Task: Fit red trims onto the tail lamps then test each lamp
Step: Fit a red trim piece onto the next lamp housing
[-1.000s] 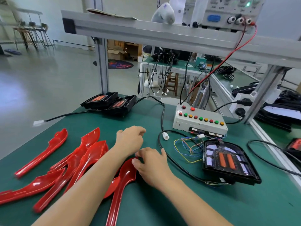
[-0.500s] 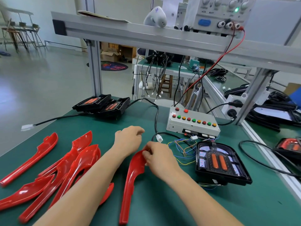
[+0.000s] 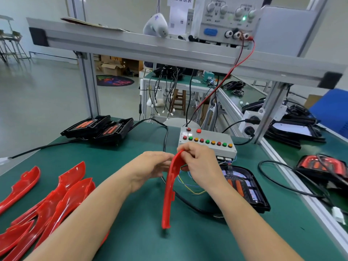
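- Pinching the red trim (image 3: 168, 193) at its upper end, the right hand (image 3: 202, 162) leaves its length hanging free.
- The left hand (image 3: 150, 166) steadies that end; its grip is unclear.
- The tail lamp (image 3: 250, 193) waits just right.

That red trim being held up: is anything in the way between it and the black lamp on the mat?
No solid object. The red trim is gripped by the right hand, left hand alongside. Only loose coloured wires lie on the mat before the tail lamp.
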